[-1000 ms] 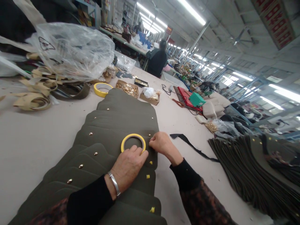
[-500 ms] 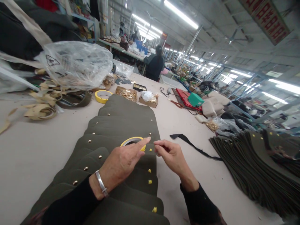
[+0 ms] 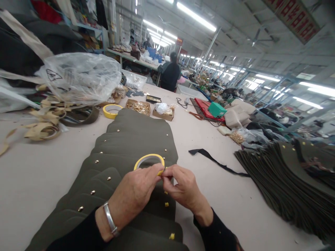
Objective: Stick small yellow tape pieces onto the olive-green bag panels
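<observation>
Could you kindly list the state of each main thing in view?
Left hand: closed on the near tape roll
Right hand: fingertips pinched at the roll's edge
Near tape roll: held, over the green pieces
Far tape roll: lying flat
Green pieces: overlapping, laid flat
Cardboard boxes: open, contents showing
Plastic bag: puffed up
Black strip: lying loose
Right-hand fabric pile: fanned out

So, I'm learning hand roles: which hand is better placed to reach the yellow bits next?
Probably the right hand: it's nearer the yellow bits on the olive fabric, while the left hand seems to grip a yellow tape roll.
</observation>
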`<state>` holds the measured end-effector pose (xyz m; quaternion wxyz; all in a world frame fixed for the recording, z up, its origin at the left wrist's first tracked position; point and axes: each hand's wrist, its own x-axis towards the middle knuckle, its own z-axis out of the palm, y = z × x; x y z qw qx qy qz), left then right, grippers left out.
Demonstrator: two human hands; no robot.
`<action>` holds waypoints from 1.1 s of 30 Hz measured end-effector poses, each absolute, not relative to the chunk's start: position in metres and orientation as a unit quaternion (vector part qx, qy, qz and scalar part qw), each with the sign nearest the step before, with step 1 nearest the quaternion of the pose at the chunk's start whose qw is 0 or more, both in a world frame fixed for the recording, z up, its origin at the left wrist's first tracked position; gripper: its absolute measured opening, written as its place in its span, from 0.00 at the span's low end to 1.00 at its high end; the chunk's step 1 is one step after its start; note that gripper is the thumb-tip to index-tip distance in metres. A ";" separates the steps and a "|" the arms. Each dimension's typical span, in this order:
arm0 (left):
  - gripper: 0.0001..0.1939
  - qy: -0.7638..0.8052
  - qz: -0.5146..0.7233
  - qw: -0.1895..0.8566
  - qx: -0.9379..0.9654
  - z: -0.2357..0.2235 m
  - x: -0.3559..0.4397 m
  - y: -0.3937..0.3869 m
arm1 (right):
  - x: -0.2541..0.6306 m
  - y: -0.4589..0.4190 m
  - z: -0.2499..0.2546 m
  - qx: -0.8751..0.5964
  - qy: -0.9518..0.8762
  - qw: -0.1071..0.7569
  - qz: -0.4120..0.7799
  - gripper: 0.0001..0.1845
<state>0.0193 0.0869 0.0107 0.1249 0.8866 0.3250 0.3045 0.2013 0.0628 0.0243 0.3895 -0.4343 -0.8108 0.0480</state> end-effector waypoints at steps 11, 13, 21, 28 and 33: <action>0.10 0.346 0.284 0.075 0.891 0.020 0.032 0.098 | 0.190 0.063 0.027 -0.607 -0.590 0.455 0.276 0.05; 0.11 0.335 0.317 0.044 0.886 0.018 0.035 0.104 | 0.188 0.068 0.033 -0.620 -0.548 0.461 0.322 0.05; 0.07 0.306 0.421 0.025 0.853 0.028 0.040 0.105 | 0.216 0.111 0.025 -0.651 -0.464 0.496 0.339 0.07; 0.08 0.407 0.161 0.000 0.899 0.008 0.038 0.129 | 0.243 0.127 0.004 -0.614 -0.563 0.406 0.375 0.11; 0.08 0.405 0.143 0.014 0.903 0.002 0.044 0.133 | 0.244 0.134 -0.010 -0.630 -0.616 0.328 0.340 0.08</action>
